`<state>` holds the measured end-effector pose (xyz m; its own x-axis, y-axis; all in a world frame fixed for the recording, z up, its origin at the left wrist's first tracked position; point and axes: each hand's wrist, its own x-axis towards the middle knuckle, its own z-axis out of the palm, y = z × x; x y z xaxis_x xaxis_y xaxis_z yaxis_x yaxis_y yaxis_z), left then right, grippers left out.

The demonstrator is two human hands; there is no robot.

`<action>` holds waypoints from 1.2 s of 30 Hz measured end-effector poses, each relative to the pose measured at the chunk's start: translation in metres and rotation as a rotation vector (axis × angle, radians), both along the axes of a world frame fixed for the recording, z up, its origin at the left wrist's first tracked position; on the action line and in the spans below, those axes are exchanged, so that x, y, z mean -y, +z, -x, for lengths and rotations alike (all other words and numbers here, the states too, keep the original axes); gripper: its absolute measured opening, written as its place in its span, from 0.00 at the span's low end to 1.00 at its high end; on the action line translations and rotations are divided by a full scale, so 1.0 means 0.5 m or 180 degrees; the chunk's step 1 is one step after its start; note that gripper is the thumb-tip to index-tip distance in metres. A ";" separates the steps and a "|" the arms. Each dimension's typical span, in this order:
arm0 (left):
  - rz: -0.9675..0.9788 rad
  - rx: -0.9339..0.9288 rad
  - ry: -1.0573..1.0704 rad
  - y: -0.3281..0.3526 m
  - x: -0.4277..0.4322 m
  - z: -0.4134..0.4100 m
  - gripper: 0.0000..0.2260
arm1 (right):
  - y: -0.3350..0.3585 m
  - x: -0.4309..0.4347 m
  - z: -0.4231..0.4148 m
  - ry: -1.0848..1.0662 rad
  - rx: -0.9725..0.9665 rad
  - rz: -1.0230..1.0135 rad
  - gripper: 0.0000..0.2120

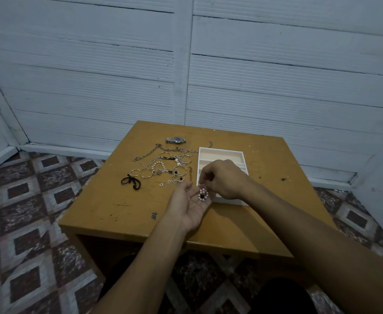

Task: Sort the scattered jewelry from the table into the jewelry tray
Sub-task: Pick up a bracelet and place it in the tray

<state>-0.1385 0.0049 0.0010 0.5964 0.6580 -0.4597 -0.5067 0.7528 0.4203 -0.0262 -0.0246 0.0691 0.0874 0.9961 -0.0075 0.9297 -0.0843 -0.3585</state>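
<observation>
My left hand (189, 206) lies palm up over the table's front middle, and a small pearl-bead ornament with dark stones (203, 194) rests on its fingers. My right hand (223, 179) hovers just above it with its fingertips pinched at the ornament's upper edge. Behind my right hand sits the white jewelry tray (220, 152) with cream compartments, partly hidden by the hand. Scattered jewelry (163, 166) covers the table left of the tray: chains, bangles, a pearl bracelet and rings. A metal wristwatch (176, 140) lies at the back.
A black ribbon bow (131, 181) lies at the left edge of the jewelry pile. The wooden table (122, 214) is small, with a patterned tile floor around it and a white panelled wall close behind.
</observation>
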 end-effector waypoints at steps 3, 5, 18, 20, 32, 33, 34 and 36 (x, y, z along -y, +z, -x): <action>0.0053 0.0037 -0.0021 0.003 0.000 -0.007 0.15 | -0.002 -0.001 -0.007 -0.0113 -0.0064 0.0022 0.08; 0.0075 0.0053 -0.0028 0.002 -0.002 -0.012 0.15 | -0.002 -0.001 -0.013 -0.0190 -0.0097 0.0033 0.08; 0.0160 -0.0260 -0.0099 0.023 -0.004 -0.046 0.18 | -0.002 -0.001 -0.068 -0.0539 -0.0241 -0.0067 0.10; 0.0103 -0.0327 -0.0142 0.037 -0.006 -0.048 0.20 | -0.006 -0.002 -0.073 -0.0590 -0.0247 -0.0074 0.10; -0.0235 -0.0812 -0.0600 0.110 0.000 -0.084 0.20 | -0.021 0.001 -0.108 -0.0828 -0.0413 -0.0167 0.08; -0.0235 -0.0804 -0.0598 0.110 0.001 -0.084 0.19 | -0.023 0.001 -0.111 -0.0835 -0.0425 -0.0163 0.08; -0.0258 -0.0812 -0.0597 0.110 0.003 -0.083 0.22 | -0.024 0.001 -0.113 -0.0841 -0.0440 -0.0158 0.08; -0.0236 -0.0738 -0.0527 0.103 0.003 -0.084 0.27 | -0.027 0.001 -0.114 -0.0834 -0.0464 -0.0160 0.08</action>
<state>-0.0966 0.0035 0.0526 0.5832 0.5974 -0.5505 -0.2635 0.7801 0.5674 0.0308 -0.0250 0.0558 0.3432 0.9392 0.0099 0.8170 -0.2934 -0.4964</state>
